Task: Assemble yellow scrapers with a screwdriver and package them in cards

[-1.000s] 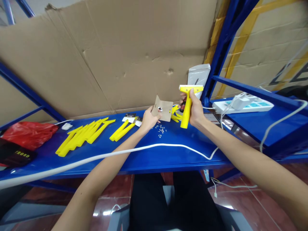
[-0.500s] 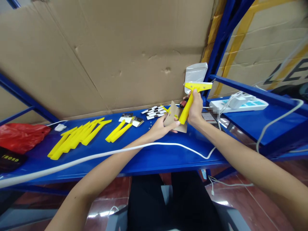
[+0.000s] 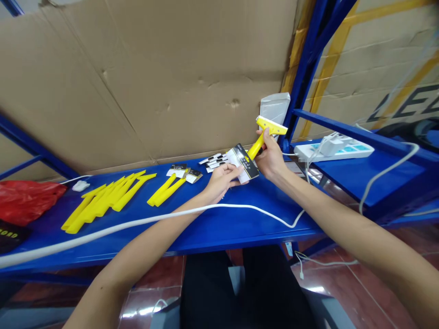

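My right hand (image 3: 270, 157) is closed around a yellow scraper (image 3: 270, 124), whose wide head points up and away. In my left hand (image 3: 222, 182) is a black-and-white packaging card (image 3: 247, 163), pinched between thumb and fingers with its printed side up. The lower end of the scraper's handle meets the card, and the card partly hides it. Just behind my left hand lie several black-and-white cards (image 3: 214, 161). To the left, two yellow scrapers (image 3: 166, 189) rest with printed cards (image 3: 194, 176) at their upper ends.
Several yellow scraper handles (image 3: 106, 196) lie in a row on the blue shelf (image 3: 206, 228). A white cable (image 3: 137, 225) crosses in front of my forearms. At the right sits a power strip (image 3: 343, 148); at the far left, a red plastic bag (image 3: 29, 198). Cardboard (image 3: 188, 68) stands behind.
My left hand has turned the card from its plain brown side to its printed side. My right hand has moved slightly left and lower, bringing the scraper's handle to the card.
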`<action>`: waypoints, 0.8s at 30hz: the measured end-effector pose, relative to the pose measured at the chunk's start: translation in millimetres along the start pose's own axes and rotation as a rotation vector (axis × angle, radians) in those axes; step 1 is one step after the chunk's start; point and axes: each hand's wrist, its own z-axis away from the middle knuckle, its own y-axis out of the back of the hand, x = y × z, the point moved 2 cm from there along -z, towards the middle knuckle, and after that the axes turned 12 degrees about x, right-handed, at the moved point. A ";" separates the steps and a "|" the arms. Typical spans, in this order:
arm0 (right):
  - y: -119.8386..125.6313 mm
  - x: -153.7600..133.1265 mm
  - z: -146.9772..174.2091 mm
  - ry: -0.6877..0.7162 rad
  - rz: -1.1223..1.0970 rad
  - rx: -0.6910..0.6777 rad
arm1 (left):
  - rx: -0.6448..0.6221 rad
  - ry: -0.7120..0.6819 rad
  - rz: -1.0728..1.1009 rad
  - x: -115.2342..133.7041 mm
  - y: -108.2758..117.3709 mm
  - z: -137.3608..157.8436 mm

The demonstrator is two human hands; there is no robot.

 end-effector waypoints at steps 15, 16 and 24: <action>-3.3 -2.2 7.4 0.004 -0.034 -0.053 | 0.181 -0.095 0.072 15.0 25.9 -21.7; -3.5 -2.3 7.9 0.006 -0.047 -0.056 | 0.169 -0.091 0.066 15.8 26.2 -22.1; -8.6 -6.2 17.2 -0.030 -0.058 -0.134 | 0.109 -0.143 -0.017 25.4 29.9 -22.9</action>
